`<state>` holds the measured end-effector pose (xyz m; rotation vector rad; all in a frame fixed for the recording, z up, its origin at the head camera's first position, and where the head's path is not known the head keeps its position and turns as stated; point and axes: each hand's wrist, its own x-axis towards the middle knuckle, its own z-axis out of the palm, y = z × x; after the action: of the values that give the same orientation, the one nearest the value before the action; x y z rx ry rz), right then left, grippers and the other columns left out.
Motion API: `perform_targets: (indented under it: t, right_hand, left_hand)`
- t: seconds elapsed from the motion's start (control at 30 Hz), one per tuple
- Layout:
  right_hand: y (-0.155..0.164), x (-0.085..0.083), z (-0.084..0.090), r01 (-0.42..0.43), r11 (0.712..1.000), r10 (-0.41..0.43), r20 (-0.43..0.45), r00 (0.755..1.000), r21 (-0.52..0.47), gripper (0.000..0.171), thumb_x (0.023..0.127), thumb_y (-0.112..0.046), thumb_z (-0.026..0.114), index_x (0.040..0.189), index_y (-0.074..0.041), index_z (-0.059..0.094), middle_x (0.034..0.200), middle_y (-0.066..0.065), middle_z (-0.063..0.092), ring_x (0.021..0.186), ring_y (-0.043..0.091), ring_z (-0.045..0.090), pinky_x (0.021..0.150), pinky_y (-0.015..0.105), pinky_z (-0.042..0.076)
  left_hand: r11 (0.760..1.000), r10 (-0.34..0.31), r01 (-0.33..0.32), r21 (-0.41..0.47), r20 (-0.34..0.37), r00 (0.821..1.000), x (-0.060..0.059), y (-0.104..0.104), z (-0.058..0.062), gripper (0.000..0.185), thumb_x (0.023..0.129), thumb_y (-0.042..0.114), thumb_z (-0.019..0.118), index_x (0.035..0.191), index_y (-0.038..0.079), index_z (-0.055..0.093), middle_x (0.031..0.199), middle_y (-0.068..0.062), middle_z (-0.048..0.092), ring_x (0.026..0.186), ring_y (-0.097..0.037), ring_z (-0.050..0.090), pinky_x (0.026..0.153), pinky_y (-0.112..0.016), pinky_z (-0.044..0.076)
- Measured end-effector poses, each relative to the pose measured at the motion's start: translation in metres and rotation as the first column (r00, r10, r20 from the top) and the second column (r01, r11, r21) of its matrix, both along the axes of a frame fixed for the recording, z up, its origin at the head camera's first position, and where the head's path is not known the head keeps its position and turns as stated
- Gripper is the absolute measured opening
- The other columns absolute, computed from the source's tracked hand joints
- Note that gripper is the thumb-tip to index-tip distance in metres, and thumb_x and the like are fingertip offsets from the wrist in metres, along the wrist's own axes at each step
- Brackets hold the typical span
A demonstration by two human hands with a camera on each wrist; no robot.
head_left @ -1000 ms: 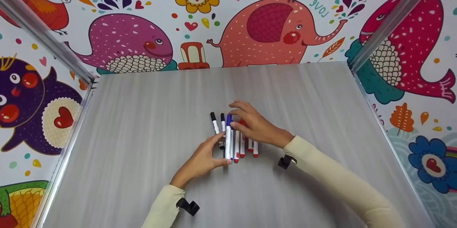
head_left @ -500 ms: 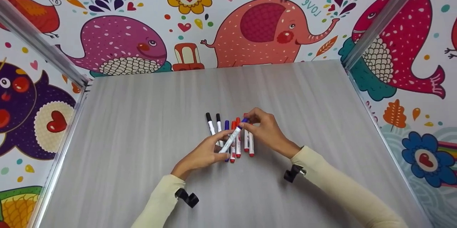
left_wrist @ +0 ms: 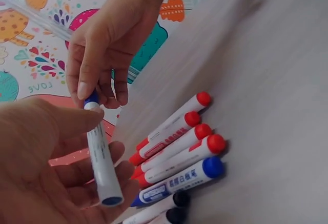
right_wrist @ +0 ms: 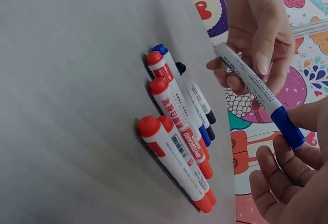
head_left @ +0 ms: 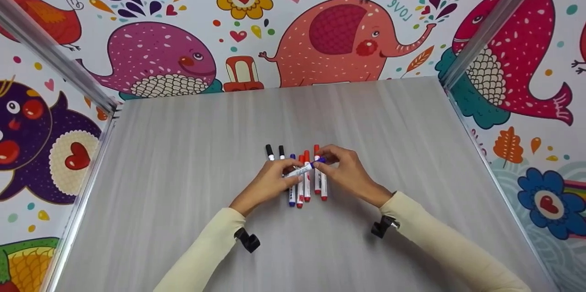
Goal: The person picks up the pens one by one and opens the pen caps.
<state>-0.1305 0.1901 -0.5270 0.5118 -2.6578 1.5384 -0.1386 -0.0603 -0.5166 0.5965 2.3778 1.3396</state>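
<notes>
A blue-capped whiteboard marker [head_left: 300, 171] is held up over the table between both hands, slanted. My left hand [head_left: 269, 183] holds its white barrel [left_wrist: 101, 157] between thumb and fingers. At the other end, my right hand [head_left: 349, 172] pinches the blue cap [right_wrist: 287, 125] with thumb and fingertips. The cap sits on the barrel. Below the hands lies a row of markers: several red ones [right_wrist: 177, 116], a second blue one [left_wrist: 179, 184] and two black ones [head_left: 269, 150] at the left, partly hidden by my left hand.
The markers lie side by side on a grey wood-grain table [head_left: 192, 136]. Printed cartoon walls [head_left: 256, 45] border its back and sides, with metal corner posts [head_left: 485, 31]. A black clip-like mount [head_left: 247, 240] sits on each sleeve.
The held blue marker has been lifted from the row and turned from upright in view to a slant. My right hand now pinches its cap; my left hand has moved up along with it.
</notes>
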Motion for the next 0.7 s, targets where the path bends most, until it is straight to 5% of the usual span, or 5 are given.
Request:
perform_targets:
  t: [0.2,0.43,0.7]
  right_hand:
    - [0.003,0.001,0.001,-0.047,0.999,0.047,0.015,0.999,0.017,0.018,0.101,-0.012,0.082,0.117,-0.004,0.076,0.108,0.003,0.079,0.100,0.024,0.076,0.093,0.056,0.063]
    - [0.009,0.000,-0.001,-0.158,0.986,0.155,0.046,0.987,0.063,0.016,0.103,-0.012,0.079,0.119,-0.007,0.077,0.111,0.000,0.076,0.101,0.017,0.073,0.099,0.047,0.061]
    - [0.011,-0.003,-0.003,-0.279,0.953,0.279,0.018,0.960,0.117,0.017,0.102,-0.011,0.080,0.119,-0.013,0.081,0.104,-0.003,0.072,0.096,0.014,0.067,0.089,0.036,0.061]
  left_hand:
    - [0.995,-0.004,-0.007,-0.100,-0.113,0.994,0.000,0.006,0.007,0.024,0.105,0.015,0.078,0.128,0.008,0.079,0.123,-0.008,0.077,0.100,-0.019,0.065,0.096,-0.043,0.060]
    - [0.983,-0.027,-0.022,-0.182,-0.265,0.964,0.000,0.010,0.009,0.019,0.101,0.014,0.082,0.119,0.007,0.083,0.112,-0.007,0.079,0.091,-0.015,0.065,0.085,-0.038,0.060]
    - [0.982,-0.055,-0.008,-0.189,-0.326,0.944,0.003,0.011,0.012,0.016,0.102,0.012,0.080,0.116,0.007,0.084,0.108,-0.006,0.080,0.092,-0.018,0.072,0.088,-0.041,0.064]
